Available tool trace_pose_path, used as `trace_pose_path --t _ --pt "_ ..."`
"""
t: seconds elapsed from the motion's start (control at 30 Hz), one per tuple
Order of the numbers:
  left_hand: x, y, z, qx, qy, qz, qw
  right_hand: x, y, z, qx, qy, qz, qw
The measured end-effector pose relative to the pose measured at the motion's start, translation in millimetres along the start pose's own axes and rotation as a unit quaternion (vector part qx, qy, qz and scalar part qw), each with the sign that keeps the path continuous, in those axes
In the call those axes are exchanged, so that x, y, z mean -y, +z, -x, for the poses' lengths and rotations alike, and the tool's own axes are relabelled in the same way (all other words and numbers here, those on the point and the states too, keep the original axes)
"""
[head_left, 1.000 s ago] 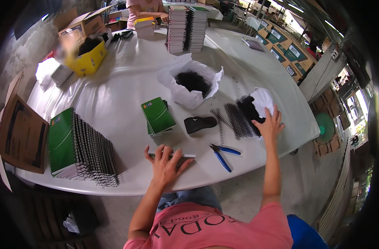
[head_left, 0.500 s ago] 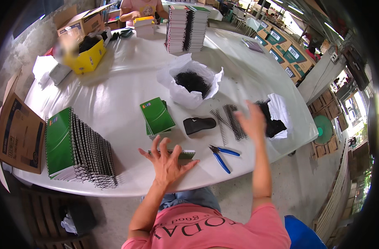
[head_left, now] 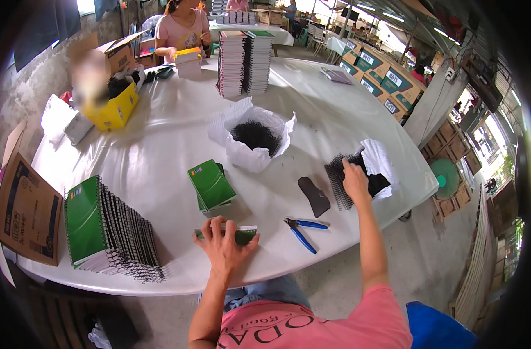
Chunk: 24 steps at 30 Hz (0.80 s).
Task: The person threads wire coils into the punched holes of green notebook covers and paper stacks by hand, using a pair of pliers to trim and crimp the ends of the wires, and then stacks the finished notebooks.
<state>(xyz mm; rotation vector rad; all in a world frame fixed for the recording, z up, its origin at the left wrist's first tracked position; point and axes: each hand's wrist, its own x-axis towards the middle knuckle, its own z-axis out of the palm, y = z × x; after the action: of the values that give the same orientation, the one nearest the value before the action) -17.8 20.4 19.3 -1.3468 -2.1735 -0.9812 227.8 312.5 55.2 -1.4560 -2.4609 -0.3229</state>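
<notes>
At the near edge of the table, my left hand has its fingers curled over a green notebook and holds it; a pale strip shows along its far edge. Farther right, my right hand rests on a row of black spiral binding coils. Its fingers are drawn together with the tips down among the coils, so whatever they pinch is hidden. A flat black pouch-like piece lies left of the coils. Blue-handled cutting pliers lie with jaws apart between my hands. Beyond my left hand sits a small stack of green notebooks.
Many coil-bound green notebooks stand at left beside a cardboard box. A white wrapping holds more black coils mid-table. Tall notebook stacks, a yellow box and a co-worker are at the far side.
My right hand has come down onto the coils. The black piece now lies turned and closer to them, and the loose coils beside them no longer show apart. My left hand still holds the notebook.
</notes>
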Motion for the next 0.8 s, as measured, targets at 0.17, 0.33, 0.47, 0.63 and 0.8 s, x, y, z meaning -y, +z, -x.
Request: trace_pose_path --t 0.17,0.33,0.47,0.63,0.8 --pt "1.6 -6.4 -0.9 0.008 -0.007 -0.003 1.0 17.8 -37.5 -0.2 -0.09 -0.063 -0.054 0.992" --pt "5.0 -2.5 0.6 0.032 -0.042 0.025 0.998 116.6 -94.6 48.2 0.066 -0.164 -0.336 0.925" --pt "7.5 -3.1 5.3 0.05 -0.039 0.002 0.998 160.9 -75.5 85.8 0.195 -0.151 -0.535 0.808" --pt "8.4 -2.1 6.2 0.039 -0.018 0.009 0.999 180.4 -50.5 99.1 0.11 -0.149 -0.567 0.802" --pt "12.7 2.2 7.6 0.027 -0.013 0.013 0.999 184.3 -48.0 94.3 0.209 -0.18 -0.545 0.791"
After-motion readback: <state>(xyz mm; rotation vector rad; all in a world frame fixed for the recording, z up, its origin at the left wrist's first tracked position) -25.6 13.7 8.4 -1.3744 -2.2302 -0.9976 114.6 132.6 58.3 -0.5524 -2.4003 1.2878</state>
